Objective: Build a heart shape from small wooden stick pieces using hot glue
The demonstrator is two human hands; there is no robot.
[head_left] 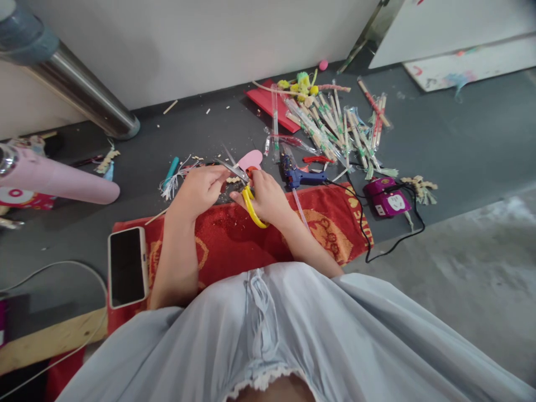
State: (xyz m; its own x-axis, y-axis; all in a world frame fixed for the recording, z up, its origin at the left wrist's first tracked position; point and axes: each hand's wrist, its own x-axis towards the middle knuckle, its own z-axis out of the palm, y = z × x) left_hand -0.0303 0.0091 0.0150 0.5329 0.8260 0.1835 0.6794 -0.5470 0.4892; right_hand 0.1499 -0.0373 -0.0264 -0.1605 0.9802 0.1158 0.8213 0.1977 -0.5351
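Note:
In the middle of the head view my right hand (268, 196) grips a pair of scissors (252, 209) with yellow and orange handles. Their blades point up and to the left, spread apart. Close to the blades, my left hand (200, 192) has its fingers drawn together; whatever is between them is too small to make out. A pale braided piece (233, 180) shows between the two hands. Just beyond the scissors lies a pink rounded piece (252, 160). White tassel threads (170, 187) and a teal stick (171, 168) are left of my left hand.
A blue glue gun (304, 177) lies right of my hands, its black cord near a purple power adapter (386, 197). Several wrapped sticks (330, 125) are heaped behind it. A phone (127, 267) rests on the red towel (234, 240). At left is a pink bottle (62, 174).

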